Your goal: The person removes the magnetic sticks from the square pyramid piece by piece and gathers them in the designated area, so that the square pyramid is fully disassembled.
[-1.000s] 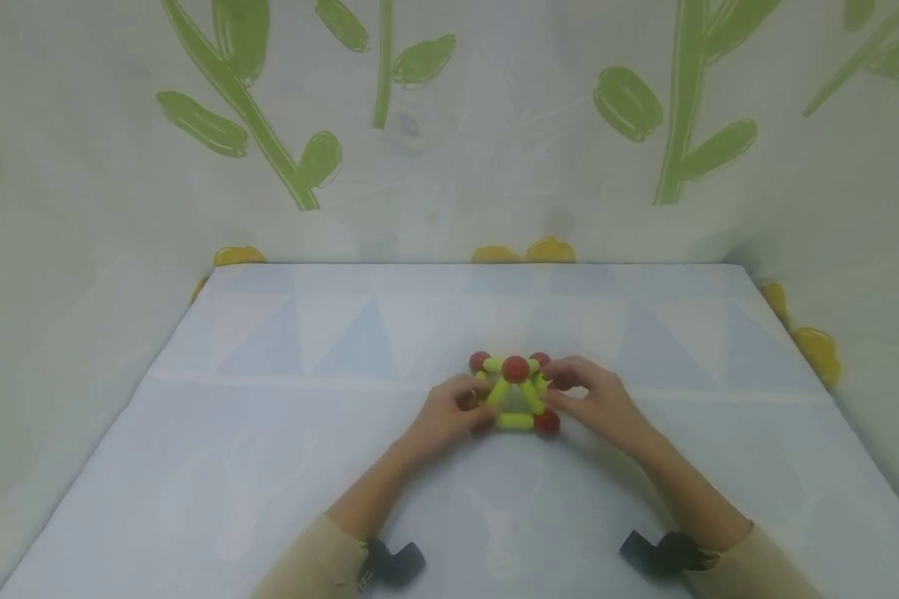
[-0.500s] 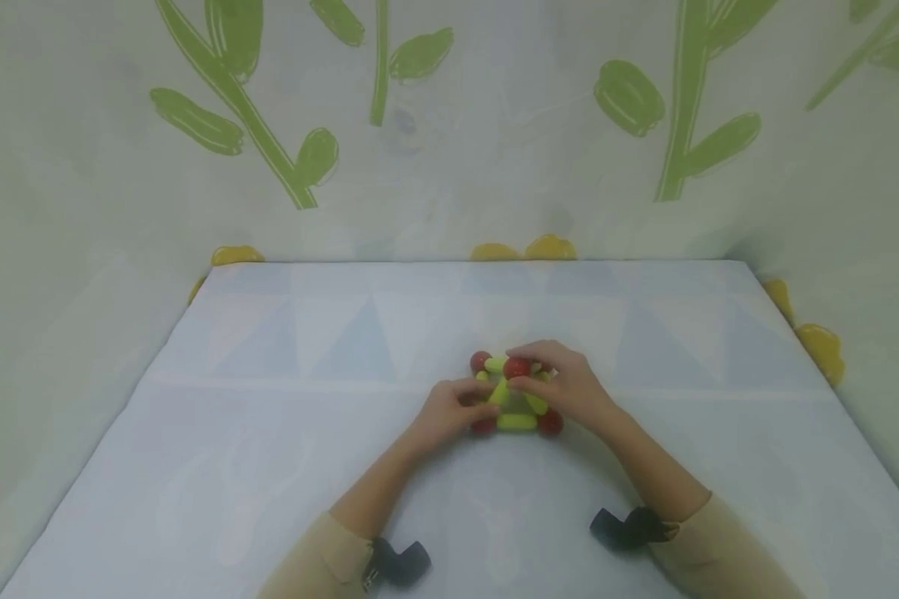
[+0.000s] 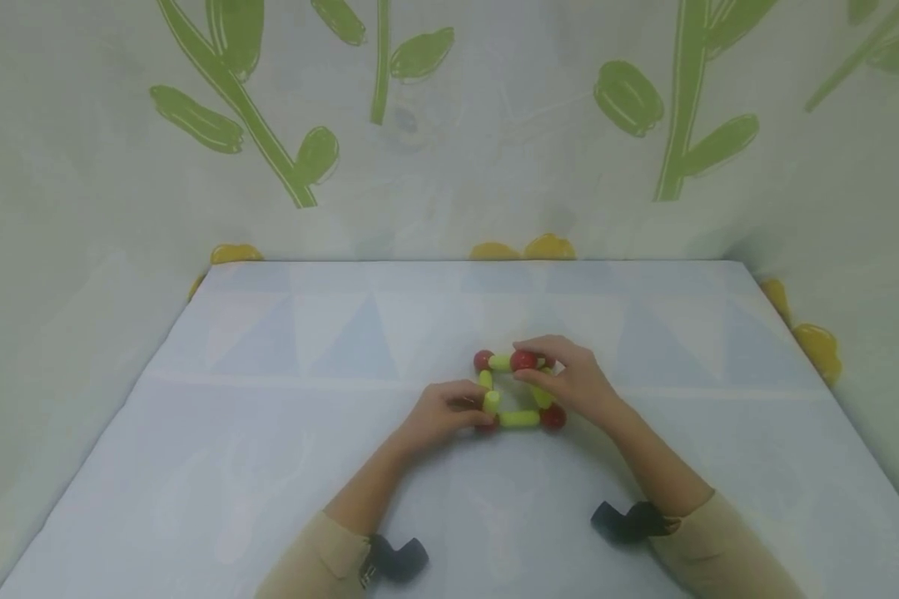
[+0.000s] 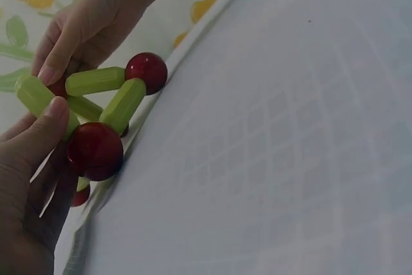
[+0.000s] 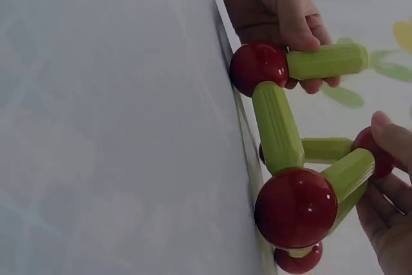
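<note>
Apparently, a base has been put together: a square frame of ribbed yellow-green rods (image 3: 520, 419) is cornered by four glossy red balls, though its right side is partly masked. It is rested between both hands on the pale, faintly patterned table (image 3: 330, 466). As judged from this, the upper part is incomplete. At the left, a rising yellow-green rod (image 4: 33, 94) is seated on the near-left red ball (image 5: 259, 69), and its outer end is bare. At the right, a second rising rod (image 5: 351, 181) is carried by the near-right red ball (image 5: 296, 207) and leaned toward a raised red ball (image 3: 524, 360); whether those two are joined cannot be told. A link from the bare end to the raised ball probably remains to be made.

The left rising rod is pinched low down by the left hand (image 3: 438, 416), the thumb laid against one side and the fingers behind. The raised ball is pinched by the right hand (image 3: 580, 387), its thumb and fingers parted only by the ball itself.
</note>
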A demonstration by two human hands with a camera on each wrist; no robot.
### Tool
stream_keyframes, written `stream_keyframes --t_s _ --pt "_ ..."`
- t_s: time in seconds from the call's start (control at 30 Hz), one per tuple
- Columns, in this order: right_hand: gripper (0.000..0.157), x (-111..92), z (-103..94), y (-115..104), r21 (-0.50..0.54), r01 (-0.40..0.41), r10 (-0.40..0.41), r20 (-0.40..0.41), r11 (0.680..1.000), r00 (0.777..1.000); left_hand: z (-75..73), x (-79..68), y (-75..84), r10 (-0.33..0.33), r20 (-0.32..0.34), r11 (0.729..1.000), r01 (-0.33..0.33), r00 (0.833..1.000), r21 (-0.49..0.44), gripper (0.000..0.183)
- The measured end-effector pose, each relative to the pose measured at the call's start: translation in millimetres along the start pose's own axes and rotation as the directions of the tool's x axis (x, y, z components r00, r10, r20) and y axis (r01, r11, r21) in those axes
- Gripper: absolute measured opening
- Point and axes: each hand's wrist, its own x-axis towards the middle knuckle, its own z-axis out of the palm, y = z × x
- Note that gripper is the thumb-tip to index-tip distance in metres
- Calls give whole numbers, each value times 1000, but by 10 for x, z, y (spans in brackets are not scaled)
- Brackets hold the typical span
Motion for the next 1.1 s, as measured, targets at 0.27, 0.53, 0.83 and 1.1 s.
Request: stream_keyframes --t_s 0.27,0.53,0.83,1.1 --pt "40 5 33 -8 58 -1 -1 37 998 999 -95 86 -9 61 -230 998 -54 971 34 30" --pt "42 10 46 -24 83 118 -126 101 990 987 -97 154 -139 210 -198 965 -171 957 198 40" --pt "38 26 68 40 87 344 -349 41 935 936 -38 140 -117 197 -181 948 -140 964 285 28" --pt "36 14 76 77 93 287 -292 44 953 956 32 54 -38 12 -154 982 17 988 187 31"
